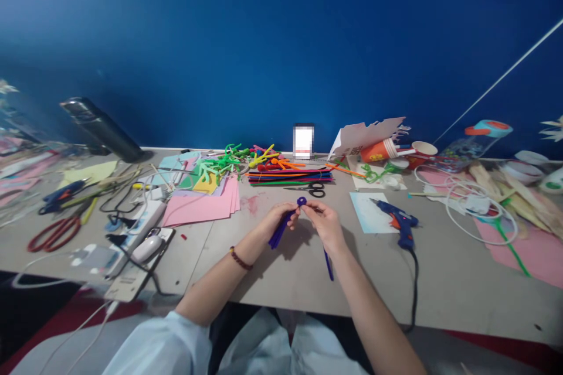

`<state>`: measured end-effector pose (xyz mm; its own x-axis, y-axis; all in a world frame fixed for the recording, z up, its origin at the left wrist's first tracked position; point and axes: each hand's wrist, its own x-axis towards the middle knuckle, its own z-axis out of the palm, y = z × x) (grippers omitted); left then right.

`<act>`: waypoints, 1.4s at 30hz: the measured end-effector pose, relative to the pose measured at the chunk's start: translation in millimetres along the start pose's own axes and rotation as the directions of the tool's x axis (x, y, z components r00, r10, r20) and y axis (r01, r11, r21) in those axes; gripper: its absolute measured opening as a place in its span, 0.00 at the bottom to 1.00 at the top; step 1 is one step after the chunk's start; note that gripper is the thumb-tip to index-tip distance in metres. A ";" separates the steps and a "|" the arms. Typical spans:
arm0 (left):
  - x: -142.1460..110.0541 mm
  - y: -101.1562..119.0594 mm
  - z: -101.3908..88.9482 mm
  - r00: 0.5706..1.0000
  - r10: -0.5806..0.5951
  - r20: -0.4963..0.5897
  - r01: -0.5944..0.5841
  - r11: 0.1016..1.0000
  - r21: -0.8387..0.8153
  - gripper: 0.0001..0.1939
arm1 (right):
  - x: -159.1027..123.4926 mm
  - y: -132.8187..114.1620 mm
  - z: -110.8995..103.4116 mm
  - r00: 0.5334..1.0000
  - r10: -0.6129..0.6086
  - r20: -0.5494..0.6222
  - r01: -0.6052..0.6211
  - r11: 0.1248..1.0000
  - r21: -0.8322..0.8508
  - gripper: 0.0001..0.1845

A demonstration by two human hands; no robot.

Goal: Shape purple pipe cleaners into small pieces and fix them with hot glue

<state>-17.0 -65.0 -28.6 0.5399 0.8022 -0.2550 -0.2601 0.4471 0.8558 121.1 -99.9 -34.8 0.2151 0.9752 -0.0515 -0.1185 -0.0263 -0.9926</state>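
My left hand (279, 220) and my right hand (323, 224) are raised close together above the grey tabletop (281, 281). Both pinch a dark purple pipe cleaner (278, 234), which has a small round coil (301, 201) at the top, between my fingertips. Its strands hang below my left hand. A second dark purple length (328, 265) hangs below my right hand, and its link to the coil is hidden by my fingers. A red beaded bracelet (240, 258) circles my left wrist.
Black-handled scissors (314, 189) and a stack of coloured pipe cleaners (290, 177) lie ahead. Pink paper sheets (200, 203) lie to the left. A blue hot glue gun (398, 224) lies to the right, its black cord running over the table's front edge. Crafts crowd both sides.
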 end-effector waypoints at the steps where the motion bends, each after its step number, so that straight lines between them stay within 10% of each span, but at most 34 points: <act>1: 0.5 -0.5 -0.6 1.000 0.000 -0.005 0.000 1.000 0.006 0.12 | 0.3 1.2 -0.3 1.000 -0.012 -0.002 0.012 1.000 -0.012 0.16; 23: -2.9 -0.5 5.0 0.984 0.119 -0.129 -0.080 0.958 0.275 0.19 | 3.9 10.6 -0.8 0.993 -0.108 -0.048 0.103 0.990 -0.097 0.13; 32: -5.4 -9.4 8.4 0.840 0.535 -0.084 -0.319 0.615 0.721 0.16 | 5.8 13.0 -1.7 0.990 -0.108 -0.088 0.099 0.990 -0.101 0.14; 42: -2.1 -7.4 8.2 0.918 0.379 -0.119 -0.291 0.846 0.447 0.21 | 1.3 3.7 -0.1 0.990 -0.129 -0.052 0.126 0.990 -0.063 0.13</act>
<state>-9.7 -73.2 -30.7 0.3016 0.9527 0.0362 -0.0189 -0.0320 0.9993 121.0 -98.7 -38.6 0.2782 0.9579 0.0714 -0.0292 0.0828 -0.9961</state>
